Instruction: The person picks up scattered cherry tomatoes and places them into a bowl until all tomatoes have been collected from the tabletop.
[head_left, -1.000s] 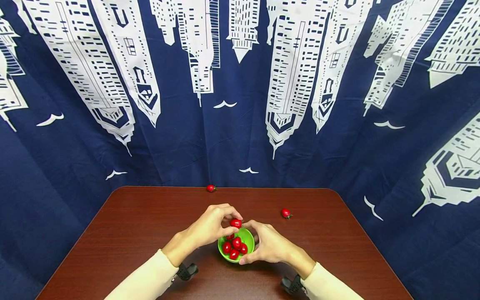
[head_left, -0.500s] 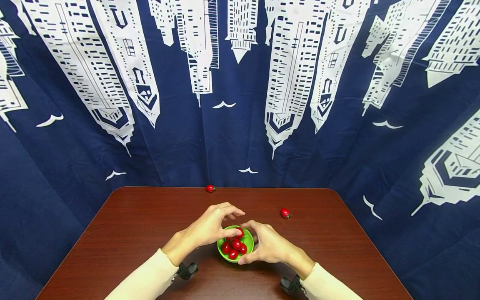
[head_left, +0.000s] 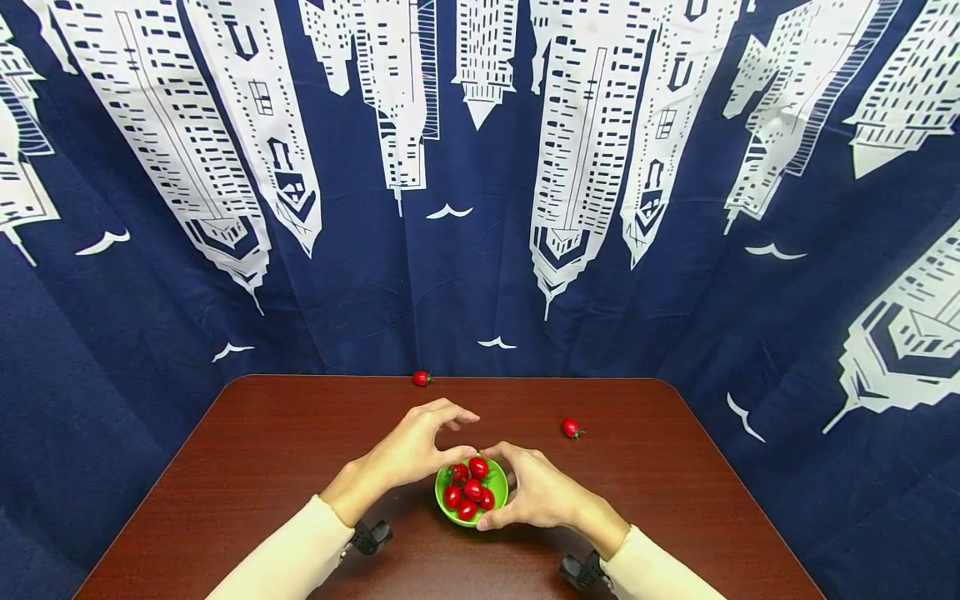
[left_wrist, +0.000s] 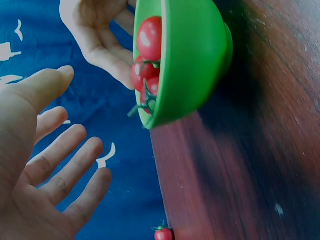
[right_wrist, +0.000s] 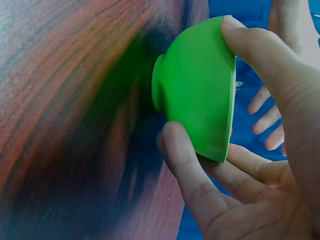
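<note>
Two hands work at the near middle of a brown counter (head_left: pixel 262 450), in front of a blue curtain (head_left: pixel 420 275) printed with white towers. On the counter stands a small green bowl (head_left: pixel 495 477) holding about five cherry tomatoes (head_left: pixel 472 489). The right hand (head_left: pixel 542 493) steadies the bowl: the right wrist view shows its thumb on the rim and its fingers (right_wrist: pixel 187 170) curled round the outer wall. The left hand (head_left: pixel 408 450) hovers just left of the bowl and over its rim, fingers (left_wrist: pixel 60 165) spread and relaxed, holding nothing, as the left wrist view shows plainly. Judging by how things lie, the gathering is mostly done: most tomatoes sit in the bowl, and two are left out. One loose tomato (head_left: pixel 572 427) lies to the right, beyond the bowl; the far tomato (head_left: pixel 422 378) rests at the far edge of the counter, near the curtain
</note>
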